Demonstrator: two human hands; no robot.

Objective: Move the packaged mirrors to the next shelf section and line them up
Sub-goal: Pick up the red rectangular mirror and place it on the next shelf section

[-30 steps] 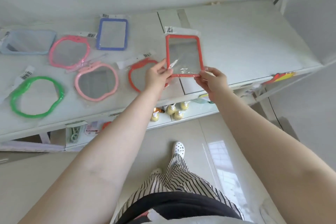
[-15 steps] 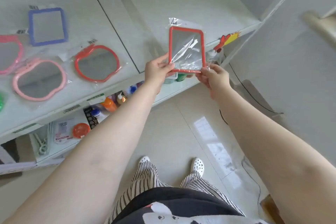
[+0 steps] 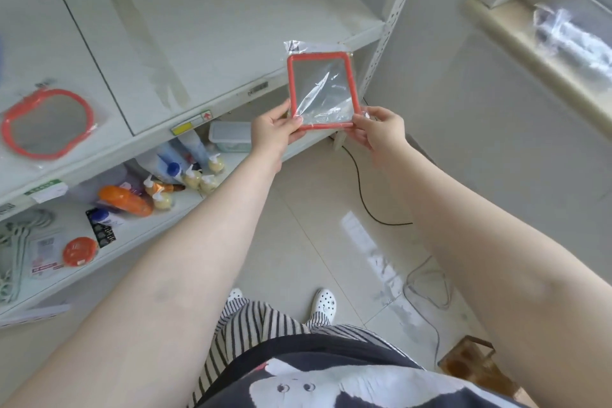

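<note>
Now both hands, left hand (image 3: 276,129) & right hand (image 3: 381,129), grip rect. red mirror (image 3: 323,93) off shelf (image 3: 212,33), round red mirror (image 3: 48,122) far left.

Crinkled clear plastic wrap is shining over the red plastic-framed mirror (image 3: 323,93) at twelve o'clock. The shelf (image 3: 205,26) at eleven o'clock is looking like smooth, matt painted metal, while the floor tiles (image 3: 331,209) are gleaming glossy at six o'clock.

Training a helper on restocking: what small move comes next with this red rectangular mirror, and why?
Probably lower the red rectangular mirror forward onto the bare right shelf section: both hands, left hand and right hand, hold its bottom corners just past the shelf's front edge.
</note>
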